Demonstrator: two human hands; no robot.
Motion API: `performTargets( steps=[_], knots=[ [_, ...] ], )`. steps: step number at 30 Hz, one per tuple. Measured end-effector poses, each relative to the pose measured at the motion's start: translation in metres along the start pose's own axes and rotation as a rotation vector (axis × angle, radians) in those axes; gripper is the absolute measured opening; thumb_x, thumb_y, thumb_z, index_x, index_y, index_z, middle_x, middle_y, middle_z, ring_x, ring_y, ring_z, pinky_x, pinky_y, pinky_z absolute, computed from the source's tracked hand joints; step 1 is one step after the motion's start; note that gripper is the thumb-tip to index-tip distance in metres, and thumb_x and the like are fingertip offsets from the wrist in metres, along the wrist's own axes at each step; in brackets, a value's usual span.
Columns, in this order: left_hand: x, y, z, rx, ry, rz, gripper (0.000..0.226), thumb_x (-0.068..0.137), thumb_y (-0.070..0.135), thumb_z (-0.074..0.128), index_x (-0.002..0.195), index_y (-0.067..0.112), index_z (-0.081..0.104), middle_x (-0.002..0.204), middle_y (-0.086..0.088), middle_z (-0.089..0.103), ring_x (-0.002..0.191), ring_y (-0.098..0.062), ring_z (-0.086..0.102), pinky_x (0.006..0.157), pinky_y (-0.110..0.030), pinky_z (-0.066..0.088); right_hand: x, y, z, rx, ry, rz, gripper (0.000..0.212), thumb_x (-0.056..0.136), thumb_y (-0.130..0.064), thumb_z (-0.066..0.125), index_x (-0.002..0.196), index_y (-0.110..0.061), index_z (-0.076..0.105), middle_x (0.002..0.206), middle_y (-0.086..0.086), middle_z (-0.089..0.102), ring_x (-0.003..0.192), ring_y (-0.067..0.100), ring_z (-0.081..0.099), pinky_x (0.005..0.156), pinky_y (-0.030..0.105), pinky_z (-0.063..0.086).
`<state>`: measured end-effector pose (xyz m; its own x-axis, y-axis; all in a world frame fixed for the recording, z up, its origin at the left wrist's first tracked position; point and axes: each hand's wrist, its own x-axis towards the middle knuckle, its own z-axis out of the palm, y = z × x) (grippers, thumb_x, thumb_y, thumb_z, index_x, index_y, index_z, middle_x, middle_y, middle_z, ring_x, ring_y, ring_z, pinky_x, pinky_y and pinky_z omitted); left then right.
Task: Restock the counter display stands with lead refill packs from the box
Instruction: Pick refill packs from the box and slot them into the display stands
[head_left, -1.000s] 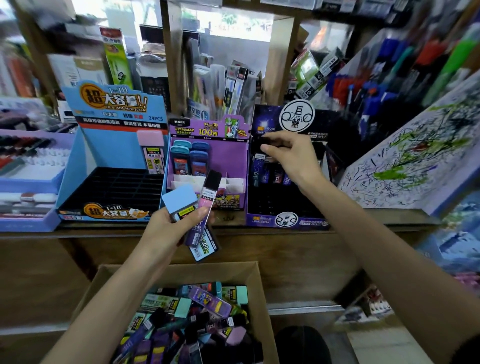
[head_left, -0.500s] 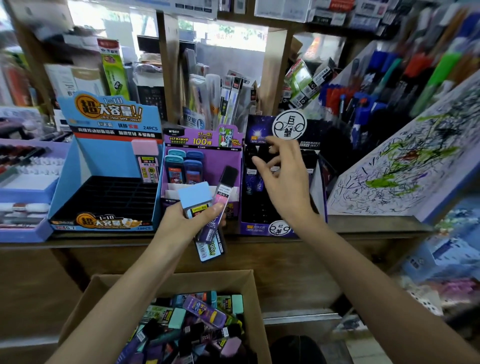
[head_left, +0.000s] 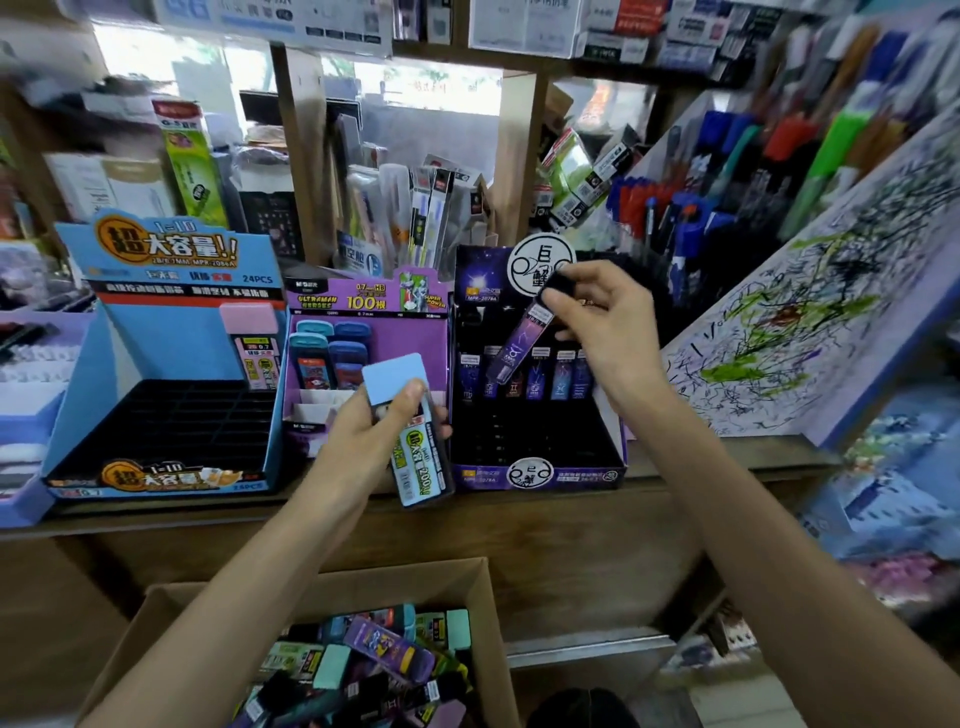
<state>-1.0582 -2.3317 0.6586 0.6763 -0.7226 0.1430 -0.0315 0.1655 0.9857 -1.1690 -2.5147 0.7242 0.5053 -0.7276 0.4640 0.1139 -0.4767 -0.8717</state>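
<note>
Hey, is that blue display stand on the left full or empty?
Nearly empty. The blue stand has a black slotted tray showing bare slots; only one pink-capped pack stands at its back right.

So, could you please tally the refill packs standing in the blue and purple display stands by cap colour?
pink-capped pack: 1
teal-capped packs: 2
blue-capped packs: 2
Total: 5

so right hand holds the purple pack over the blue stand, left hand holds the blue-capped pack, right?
No. Head view: the right hand holds the purple pack over the dark stand on the right, not the blue one. The left hand does hold the blue-capped pack.
</note>
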Motion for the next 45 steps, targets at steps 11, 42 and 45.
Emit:
performTargets(
  steps=[11, 42, 45],
  knots=[
    [-0.009, -0.014, -0.024, 0.168, 0.029, 0.049, 0.022, 0.093, 0.031, 0.048, 0.104, 0.018, 0.063, 0.086, 0.003, 0.072, 0.077, -0.006, 0.067, 0.062, -0.014, 0.05, 0.003, 0.027, 0.023, -0.242, -0.19, -0.104, 0.02, 0.083, -0.014, 0.069, 0.1, -0.022, 0.067, 0.09, 0.002, 0.061, 0.081, 0.028, 0.063, 0.078, 0.045, 0.053],
    [-0.031, -0.011, -0.09, -0.041, 0.136, 0.012, 0.037, 0.078, 0.04, 0.055, 0.113, 0.032, 0.058, 0.092, 0.005, 0.072, 0.082, -0.01, 0.069, 0.063, -0.023, 0.054, -0.033, 0.019, 0.054, -0.833, 0.022, -0.513, 0.032, 0.091, -0.02, 0.058, 0.12, -0.006, 0.057, 0.115, 0.014, 0.049, 0.102, 0.026, 0.048, 0.082, 0.037, 0.047],
    [-0.037, 0.006, -0.121, -0.025, 0.218, 0.041, 0.036, 0.077, 0.041, 0.054, 0.111, 0.03, 0.057, 0.088, 0.006, 0.072, 0.081, -0.011, 0.069, 0.07, -0.032, 0.053, -0.06, -0.002, 0.095, -0.685, -0.094, -0.618, 0.021, 0.091, -0.013, 0.054, 0.109, -0.004, 0.06, 0.107, 0.013, 0.053, 0.099, 0.027, 0.052, 0.083, 0.038, 0.048]
  ],
)
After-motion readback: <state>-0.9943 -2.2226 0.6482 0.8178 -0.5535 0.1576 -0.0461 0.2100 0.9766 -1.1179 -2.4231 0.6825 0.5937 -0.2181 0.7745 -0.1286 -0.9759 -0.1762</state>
